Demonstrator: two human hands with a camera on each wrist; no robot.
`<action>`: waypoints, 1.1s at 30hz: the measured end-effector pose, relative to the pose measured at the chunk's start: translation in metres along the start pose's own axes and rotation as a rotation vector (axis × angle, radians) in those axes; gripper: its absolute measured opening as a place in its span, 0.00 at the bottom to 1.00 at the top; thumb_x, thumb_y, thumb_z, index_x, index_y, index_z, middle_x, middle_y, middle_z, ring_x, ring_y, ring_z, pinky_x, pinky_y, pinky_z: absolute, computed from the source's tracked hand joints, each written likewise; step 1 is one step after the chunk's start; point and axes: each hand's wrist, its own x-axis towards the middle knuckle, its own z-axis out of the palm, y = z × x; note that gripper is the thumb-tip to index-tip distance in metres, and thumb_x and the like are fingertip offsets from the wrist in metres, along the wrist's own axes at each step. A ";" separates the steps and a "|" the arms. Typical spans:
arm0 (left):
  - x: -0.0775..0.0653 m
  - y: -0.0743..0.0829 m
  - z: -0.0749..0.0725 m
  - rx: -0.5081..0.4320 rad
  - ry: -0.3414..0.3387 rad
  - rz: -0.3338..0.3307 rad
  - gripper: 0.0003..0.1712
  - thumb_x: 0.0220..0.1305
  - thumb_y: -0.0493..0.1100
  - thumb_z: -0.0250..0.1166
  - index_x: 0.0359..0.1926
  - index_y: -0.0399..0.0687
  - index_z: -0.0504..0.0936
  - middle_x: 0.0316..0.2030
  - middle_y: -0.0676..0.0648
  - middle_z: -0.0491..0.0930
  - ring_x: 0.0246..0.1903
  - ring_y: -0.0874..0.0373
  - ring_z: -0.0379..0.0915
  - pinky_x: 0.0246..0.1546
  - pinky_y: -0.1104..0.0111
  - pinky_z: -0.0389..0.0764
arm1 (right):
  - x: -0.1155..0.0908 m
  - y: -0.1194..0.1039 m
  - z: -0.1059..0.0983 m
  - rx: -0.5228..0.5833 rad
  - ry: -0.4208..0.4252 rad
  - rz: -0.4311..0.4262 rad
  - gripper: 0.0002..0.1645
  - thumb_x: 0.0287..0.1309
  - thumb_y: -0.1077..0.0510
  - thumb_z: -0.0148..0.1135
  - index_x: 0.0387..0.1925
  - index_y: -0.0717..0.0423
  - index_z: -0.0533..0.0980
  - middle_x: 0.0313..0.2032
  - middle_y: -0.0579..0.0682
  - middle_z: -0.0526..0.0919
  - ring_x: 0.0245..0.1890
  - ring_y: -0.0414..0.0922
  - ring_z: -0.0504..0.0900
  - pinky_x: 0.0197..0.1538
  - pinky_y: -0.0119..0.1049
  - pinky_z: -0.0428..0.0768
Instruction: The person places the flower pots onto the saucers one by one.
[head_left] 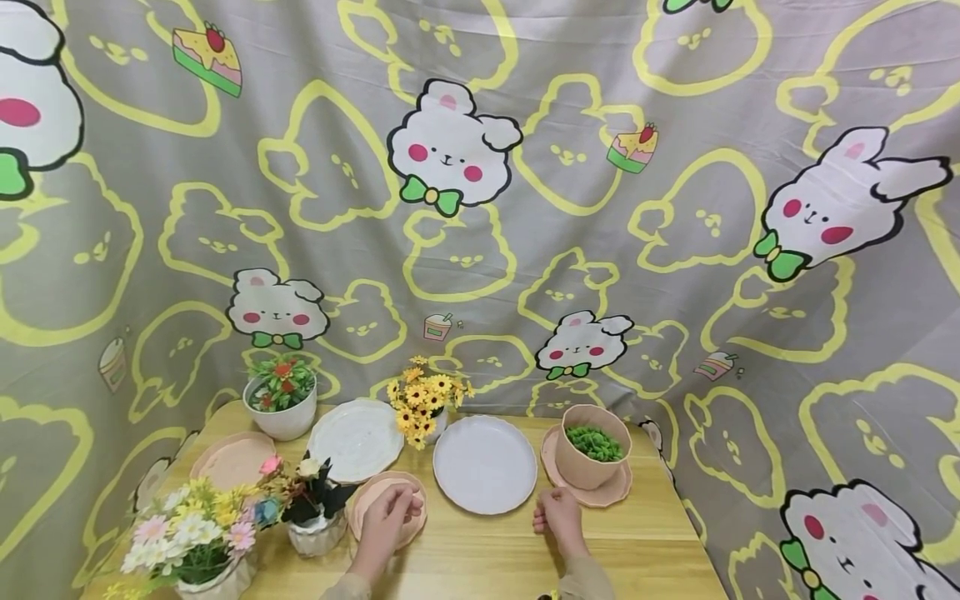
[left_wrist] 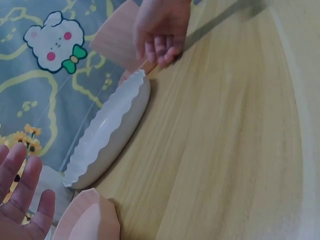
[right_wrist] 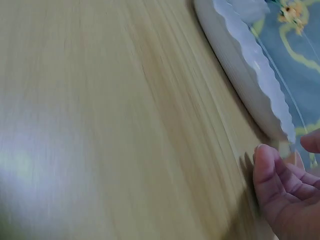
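My left hand [head_left: 386, 521] hovers over a small pink saucer [head_left: 365, 500], its fingers loosely bent around nothing. In the left wrist view, that hand [left_wrist: 25, 205] has its fingers spread beside the pink saucer's rim [left_wrist: 92, 215]. The right hand [head_left: 558, 521] hangs with loosely curled fingers just in front of a pink pot [head_left: 588, 477] of green foliage, which stands on a pink saucer [head_left: 613, 493]. No object shows in the right hand [right_wrist: 290, 195] in the right wrist view. Between both hands lies a round white plate [head_left: 485, 464] with a scalloped rim.
To the left stand a pot of mixed flowers [head_left: 187, 533], a dark-leaved plant [head_left: 318, 533], another pink plate [head_left: 232, 458] and a white pot with red flowers [head_left: 281, 408]. Behind are a speckled white plate [head_left: 356, 442] and yellow flowers [head_left: 423, 404]. A patterned curtain [head_left: 480, 242] encloses the table.
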 end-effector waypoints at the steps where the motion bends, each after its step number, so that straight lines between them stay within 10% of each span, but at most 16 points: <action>1: 0.001 0.000 0.001 -0.001 0.001 -0.001 0.17 0.72 0.43 0.55 0.46 0.29 0.78 0.33 0.38 0.84 0.29 0.64 0.81 0.34 0.73 0.82 | 0.001 0.000 0.004 -0.009 -0.008 -0.003 0.10 0.63 0.61 0.52 0.37 0.67 0.66 0.18 0.52 0.77 0.13 0.38 0.76 0.18 0.32 0.81; 12: 0.020 -0.004 0.033 0.120 0.001 -0.004 0.18 0.69 0.48 0.60 0.50 0.37 0.81 0.43 0.40 0.85 0.42 0.57 0.80 0.42 0.72 0.80 | 0.012 0.002 0.027 -0.079 0.029 -0.030 0.08 0.60 0.65 0.53 0.34 0.64 0.63 0.16 0.53 0.76 0.11 0.38 0.75 0.14 0.30 0.78; 24: 0.068 -0.010 0.058 0.279 -0.120 0.067 0.34 0.68 0.49 0.60 0.68 0.34 0.65 0.67 0.30 0.65 0.68 0.32 0.58 0.69 0.41 0.61 | 0.013 0.005 0.028 -0.079 0.083 -0.071 0.06 0.59 0.67 0.54 0.35 0.66 0.66 0.16 0.53 0.77 0.12 0.39 0.75 0.15 0.32 0.79; 33: 0.099 -0.011 0.059 0.358 -0.018 -0.053 0.41 0.66 0.44 0.59 0.69 0.23 0.54 0.66 0.22 0.59 0.67 0.28 0.56 0.67 0.41 0.64 | 0.009 0.008 0.030 -0.086 0.087 -0.092 0.06 0.58 0.68 0.54 0.36 0.66 0.66 0.17 0.51 0.77 0.13 0.39 0.76 0.16 0.33 0.80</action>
